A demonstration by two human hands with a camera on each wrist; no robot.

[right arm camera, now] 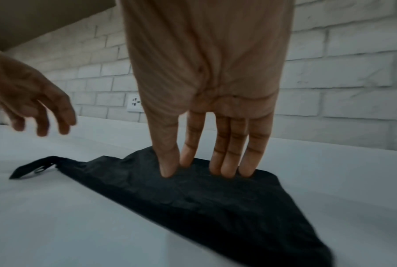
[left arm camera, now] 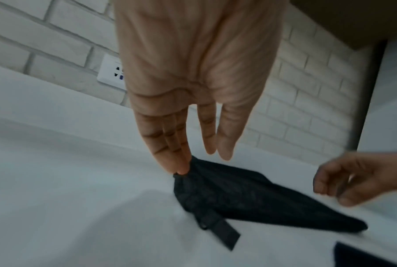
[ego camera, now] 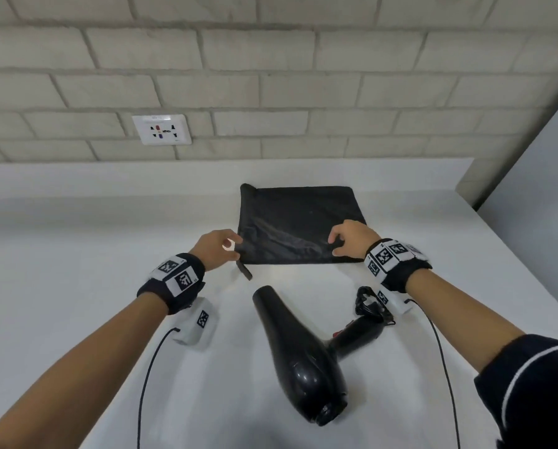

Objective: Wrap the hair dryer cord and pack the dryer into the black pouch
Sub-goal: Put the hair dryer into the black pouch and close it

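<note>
The black pouch (ego camera: pixel 300 222) lies flat on the white counter (ego camera: pixel 77 254), its strap (ego camera: pixel 245 270) trailing off the near-left corner. My left hand (ego camera: pixel 232 247) is at that corner with straight fingers; in the left wrist view its fingertips (left arm camera: pixel 181 168) touch the fabric (left arm camera: pixel 238 198). My right hand (ego camera: pixel 332 246) is on the pouch's near-right edge, and its straight fingertips (right arm camera: pixel 227 171) press on the cloth (right arm camera: pixel 193 198). The black hair dryer (ego camera: pixel 300 351) lies nearer me, nozzle toward the pouch. Its cord (ego camera: pixel 368 303) is bundled at the handle end, under my right wrist.
A brick wall with a white socket (ego camera: pixel 161 129) backs the counter. The counter's edge runs along the right, beside a grey panel (ego camera: pixel 546 189). Thin cables hang from both wrist cameras down to the counter on either side of the dryer.
</note>
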